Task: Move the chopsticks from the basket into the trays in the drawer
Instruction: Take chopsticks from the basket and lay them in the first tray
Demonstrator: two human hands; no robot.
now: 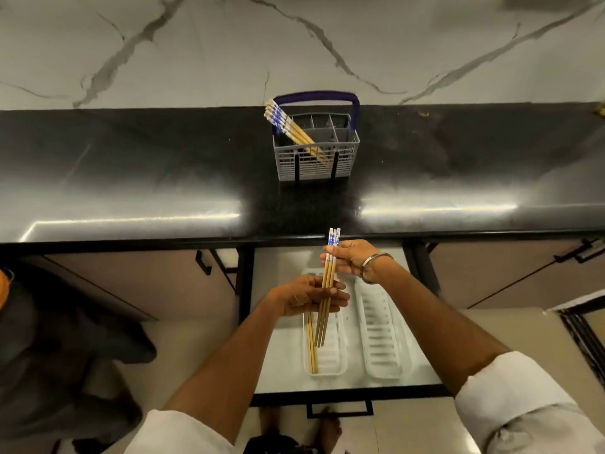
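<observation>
Head view: both hands grip three chopsticks (329, 283), decorated ends toward twelve o'clock; right hand (352, 258) pinches near the top, left hand (307, 294) curled around mid-shaft, over the drawer's left tray (340, 362).

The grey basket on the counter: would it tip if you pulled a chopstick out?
Possibly. The basket looks like light openwork plastic, taller than wide, and its remaining chopsticks lean out over one corner. Its flat base on the counter probably steadies it.

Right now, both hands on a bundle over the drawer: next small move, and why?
Probably lower the held chopsticks into the left tray and let go. The left hand and right hand hold them lengthwise above that tray, where a few chopsticks already lie along its left side. More wait in the basket.
</observation>
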